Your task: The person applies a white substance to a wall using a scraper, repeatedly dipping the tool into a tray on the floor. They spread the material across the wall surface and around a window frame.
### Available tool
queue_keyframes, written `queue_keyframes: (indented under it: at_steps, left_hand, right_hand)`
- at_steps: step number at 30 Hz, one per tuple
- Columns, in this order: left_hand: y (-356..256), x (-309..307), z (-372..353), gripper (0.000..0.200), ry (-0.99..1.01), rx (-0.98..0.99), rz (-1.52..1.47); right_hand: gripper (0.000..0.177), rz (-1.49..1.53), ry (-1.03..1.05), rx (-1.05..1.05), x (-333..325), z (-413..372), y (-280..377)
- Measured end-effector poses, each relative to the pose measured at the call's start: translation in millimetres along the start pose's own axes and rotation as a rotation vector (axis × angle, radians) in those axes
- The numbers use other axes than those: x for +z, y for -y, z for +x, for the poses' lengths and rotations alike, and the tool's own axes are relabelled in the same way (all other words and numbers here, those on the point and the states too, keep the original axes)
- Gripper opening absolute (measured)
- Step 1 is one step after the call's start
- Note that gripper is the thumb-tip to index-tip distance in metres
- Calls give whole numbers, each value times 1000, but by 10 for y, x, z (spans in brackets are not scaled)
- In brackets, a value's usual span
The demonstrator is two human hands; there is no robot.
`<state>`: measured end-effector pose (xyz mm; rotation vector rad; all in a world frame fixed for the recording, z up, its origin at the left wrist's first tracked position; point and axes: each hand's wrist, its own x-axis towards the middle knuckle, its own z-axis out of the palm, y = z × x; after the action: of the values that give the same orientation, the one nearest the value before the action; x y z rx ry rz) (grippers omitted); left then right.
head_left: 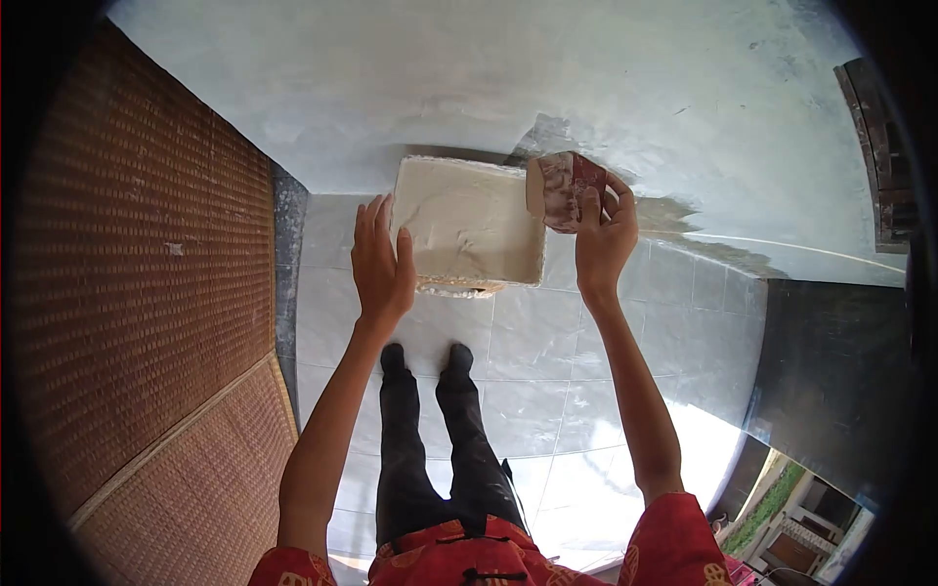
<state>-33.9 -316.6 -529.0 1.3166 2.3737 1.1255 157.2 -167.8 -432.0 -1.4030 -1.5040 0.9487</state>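
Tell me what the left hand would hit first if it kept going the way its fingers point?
Probably the pale wall behind the white slab. The left hand lies along the slab's left edge, fingers aimed past it at the wall; depth is hard to judge.

Porch or entrance of a house where wall finishing is going on. A pale, unevenly smoothed plaster wall (489, 78) is filling the top of the view, with a darker grey patch (674, 210) showing low down. The left hand (383, 264) is steadying a board of white paste (469, 220) close to it. Glossy white floor tiles (528, 391) are reflecting daylight. Woven cane panels (137, 244) are lining the left side. At lower right, greenery and neighbouring buildings (801, 527) are showing outdoors.
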Motion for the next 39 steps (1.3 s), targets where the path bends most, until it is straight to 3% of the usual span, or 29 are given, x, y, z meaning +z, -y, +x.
queue_keyframes:
  at_steps: [5, 8, 14, 16, 20, 25, 28, 30, 39]
  left_hand:
    - [517, 392, -339, 51, 71, -138, -33]
    - [692, 598, -469, 51, 103, -228, -63]
    - [1042, 964, -625, 53, 115, -366, -132]
    - [1124, 1041, -642, 54, 103, -409, -147]
    - [1261, 1188, -678, 58, 76, -521, -227]
    - [1469, 1351, -733, 59, 74, -613, -302]
    - [1551, 1420, -763, 58, 41, -638, -361]
    - [1537, 1405, -766, 54, 64, -725, -561]
    - [1525, 1456, -798, 46, 4, -807, -649]
  right_hand:
    - [26, -11, 50, 33, 334, -234, -703]
    - [26, -161, 126, -59, 456, -334, -1074]
    - [25, -294, 273, -20, 681, -458, -1513]
    - [25, -303, 311, -100, 782, -483, -1640]
    - [26, -360, 382, -72, 959, -528, -1774]
    - [26, -358, 467, -188, 1165, -540, -1954]
    - [24, -331, 409, -324, 1293, -508, -2077]
    - [24, -342, 415, -350, 1350, -487, -2088]
    - [27, -439, 457, -464, 1525, -514, -2170]
